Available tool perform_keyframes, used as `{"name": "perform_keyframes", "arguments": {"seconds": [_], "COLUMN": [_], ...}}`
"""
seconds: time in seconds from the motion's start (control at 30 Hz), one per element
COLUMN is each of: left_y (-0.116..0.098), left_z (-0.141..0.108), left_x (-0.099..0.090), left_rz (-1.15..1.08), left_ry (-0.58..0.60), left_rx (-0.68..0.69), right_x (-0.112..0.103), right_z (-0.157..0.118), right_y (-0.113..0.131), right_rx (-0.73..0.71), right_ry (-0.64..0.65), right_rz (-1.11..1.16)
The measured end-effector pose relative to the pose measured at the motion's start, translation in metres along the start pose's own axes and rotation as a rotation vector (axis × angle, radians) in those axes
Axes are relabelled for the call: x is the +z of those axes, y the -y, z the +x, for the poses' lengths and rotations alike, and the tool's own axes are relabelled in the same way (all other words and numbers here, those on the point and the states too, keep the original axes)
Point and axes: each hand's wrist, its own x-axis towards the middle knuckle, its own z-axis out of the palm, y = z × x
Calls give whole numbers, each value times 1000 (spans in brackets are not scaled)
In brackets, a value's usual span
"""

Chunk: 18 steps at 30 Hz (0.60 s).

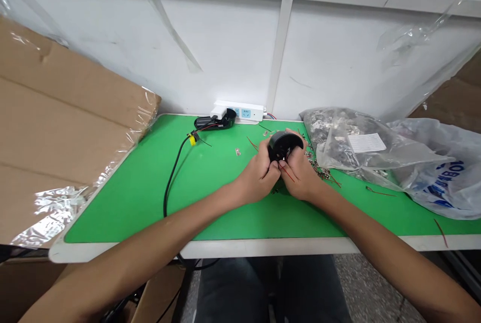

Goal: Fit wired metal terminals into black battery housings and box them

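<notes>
A black, round, hollow plastic housing (276, 141) is held up over the green mat, its open side partly facing me. My left hand (262, 171) wraps round its left side, thumb at the lower rim. On the other side, my right hand (299, 175) grips it, with the thumb reaching to the opening. A thin red wire (288, 174) sticks out below the housing, across my right hand. Small metal parts show dimly inside; my fingers hide the details. Loose small metal pieces (323, 172) lie on the mat just right of my hands.
A white power strip (252, 111) stands against the wall, with another black plastic part (210, 122) before it. A black cable (167, 188) runs over the front edge. Clear plastic bags (376, 160) fill the right; cardboard (71, 112) leans at left. Wire scraps (381, 192) lie around.
</notes>
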Motion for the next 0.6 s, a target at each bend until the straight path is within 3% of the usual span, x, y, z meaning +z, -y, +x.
{"name": "perform_keyframes", "arguments": {"seconds": [0.4,0.53,0.6], "left_y": [1,0,0], "left_z": [-1,7,14], "left_x": [-1,-5,-6], "left_rz": [-41,-95,-224], "left_ry": [10,20,12], "left_rx": [-39,-98,-183], "right_x": [7,8,5], "right_z": [-4,-1,3], "right_y": [2,0,-2], "right_rx": [-1,88,159], "right_ry": [-63,-48,-17], "right_rz": [-41,24,78]}}
